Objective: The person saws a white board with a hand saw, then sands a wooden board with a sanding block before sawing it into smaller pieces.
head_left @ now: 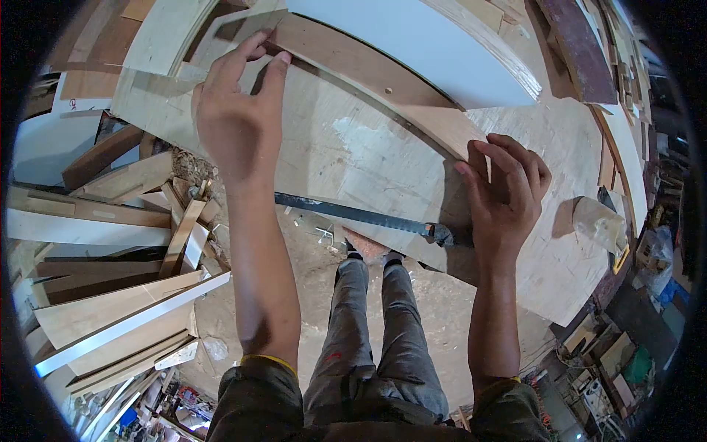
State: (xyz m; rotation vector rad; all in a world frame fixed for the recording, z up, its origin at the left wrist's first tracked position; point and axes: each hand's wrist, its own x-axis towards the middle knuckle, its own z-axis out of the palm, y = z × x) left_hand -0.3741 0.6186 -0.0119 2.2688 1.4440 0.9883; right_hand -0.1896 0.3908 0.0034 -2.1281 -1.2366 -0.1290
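Note:
A long brown wooden strip (pixel 383 90) with a small round hole lies slanted across the plywood bench top (pixel 346 140). My left hand (pixel 243 110) holds its far-left end between thumb and fingers. At the strip's right end, my right hand (pixel 508 180) pinches the corner, fingers curled. A white board (pixel 420 51) with a layered plywood edge lies just beyond the strip. Nearer to me, a dark metal bar (pixel 353 211) with an orange-marked end rests along the bench's front edge, between my forearms.
Stacked wood offcuts (pixel 110 221) fill the left side. A translucent plastic container (pixel 600 225) stands on the bench at right, beside a yellow-edged object (pixel 622 259). A dark board (pixel 578 51) lies at the upper right. Debris and tools litter the floor at lower right.

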